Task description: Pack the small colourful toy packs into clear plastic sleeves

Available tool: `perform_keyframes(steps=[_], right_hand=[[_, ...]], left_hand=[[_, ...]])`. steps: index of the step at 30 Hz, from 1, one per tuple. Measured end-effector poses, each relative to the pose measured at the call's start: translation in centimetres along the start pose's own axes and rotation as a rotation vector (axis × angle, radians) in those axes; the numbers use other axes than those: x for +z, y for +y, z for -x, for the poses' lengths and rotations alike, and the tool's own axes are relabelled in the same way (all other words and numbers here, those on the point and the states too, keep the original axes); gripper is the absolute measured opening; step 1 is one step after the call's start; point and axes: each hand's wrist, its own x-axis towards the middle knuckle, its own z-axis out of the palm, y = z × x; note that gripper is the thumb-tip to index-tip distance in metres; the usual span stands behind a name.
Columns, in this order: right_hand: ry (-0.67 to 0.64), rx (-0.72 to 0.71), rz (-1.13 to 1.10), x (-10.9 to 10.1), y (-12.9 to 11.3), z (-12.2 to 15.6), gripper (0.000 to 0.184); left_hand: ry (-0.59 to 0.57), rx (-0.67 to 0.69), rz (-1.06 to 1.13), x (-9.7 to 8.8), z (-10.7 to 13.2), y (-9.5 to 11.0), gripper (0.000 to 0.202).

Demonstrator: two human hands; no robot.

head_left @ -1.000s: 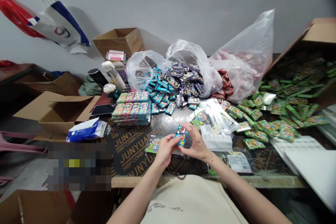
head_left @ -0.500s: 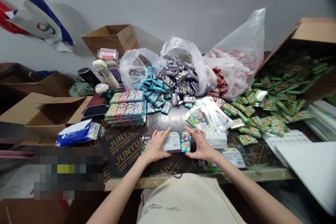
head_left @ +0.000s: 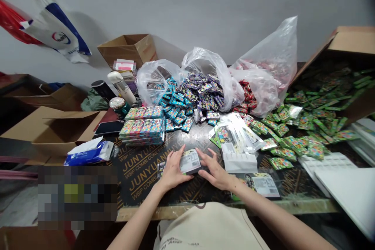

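A flat black-and-grey printed package [head_left: 190, 160] lies on the dark board in front of me, with its grey label side up. My left hand [head_left: 175, 168] grips it across the middle, fingers on the far edge and thumb on the near side. Its left end shows partly behind that hand. At the package's right end is my right hand [head_left: 215, 170], fingers apart and curved towards it; I cannot tell whether the fingertips touch. A similar printed package [head_left: 263, 185] lies under my right forearm, beside white and printed sheets [head_left: 240, 136].
Stacked colourful packs [head_left: 143, 127] stand left of a pile of blue packets [head_left: 177, 105]. Purple packets [head_left: 202, 90] and red packets [head_left: 246, 93] spill from plastic bags. Green packets [head_left: 293, 140] spread from a tipped carton [head_left: 354, 41]. An open carton [head_left: 55, 136] stands left.
The blue packet that was at the package's right end under my right hand no longer shows. My right hand's fingers have loosened and spread. The view has shifted slightly.
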Motion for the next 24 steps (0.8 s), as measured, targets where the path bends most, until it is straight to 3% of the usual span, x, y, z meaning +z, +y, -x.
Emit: perform_keyframes(steps=[2,5,8,11,15,19,22,24], right_hand=[[0.111,0.061,0.032,-0.4,1.7,-2.4,0.049],[0.435,0.364,0.200,-2.6,6.5,-7.2,0.046],[0.377,0.550,0.323,-5.7,11.3,-10.9,0.061],[0.258,0.512,0.302,-7.1,13.2,-12.1,0.054],[0.102,0.320,0.216,-5.0,10.6,-10.4,0.038],[-0.080,0.167,0.020,-2.5,5.5,-7.4,0.026],[-0.118,0.127,-0.140,-2.3,2.6,-5.8,0.036],[0.015,0.104,-0.130,-2.6,1.4,-5.0,0.060]], left_hand=[[0.002,-0.029,-0.007,0.1,0.1,-0.2,0.109],[-0.019,-0.035,-0.060,0.7,0.6,-0.8,0.106],[-0.076,-0.006,-0.123,1.5,1.3,-1.7,0.101],[-0.109,-0.007,-0.164,1.8,1.9,-2.6,0.097],[-0.024,-0.031,-0.200,0.9,1.9,-1.9,0.095],[0.194,-0.050,-0.092,0.0,0.3,1.5,0.080],[0.192,-0.200,0.204,0.1,-1.3,3.6,0.031],[0.115,-0.374,0.562,0.5,-1.9,4.4,0.028]])
